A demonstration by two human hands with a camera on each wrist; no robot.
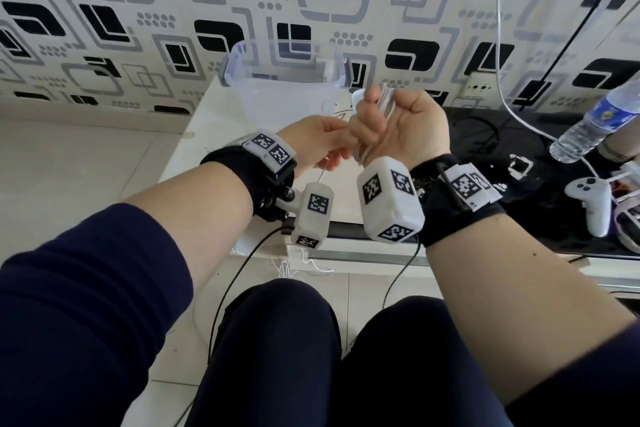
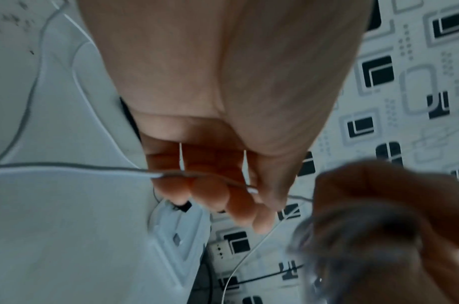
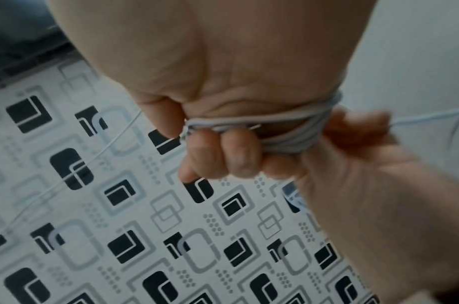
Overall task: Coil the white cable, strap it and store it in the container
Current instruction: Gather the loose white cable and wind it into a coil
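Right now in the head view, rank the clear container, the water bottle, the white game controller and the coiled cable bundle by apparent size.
1. Clear container, clearly largest.
2. Water bottle.
3. White game controller, roughly close to the bottle; its right side is partly cut off, so unsure.
4. Coiled cable bundle, mostly hidden inside the right hand.

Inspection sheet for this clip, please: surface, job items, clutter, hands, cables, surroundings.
Surface: white tabletop, black top to its right.
Job's things: white cable coiled round right hand; clear container empty, against the wall; strap not seen.
Clutter: water bottle, white game controller.
Hands: right hand grips the coil; left hand pinches the loose strand.
Cables: black leads run from the wrist cameras.
Surroundings: patterned wall, tiled floor.
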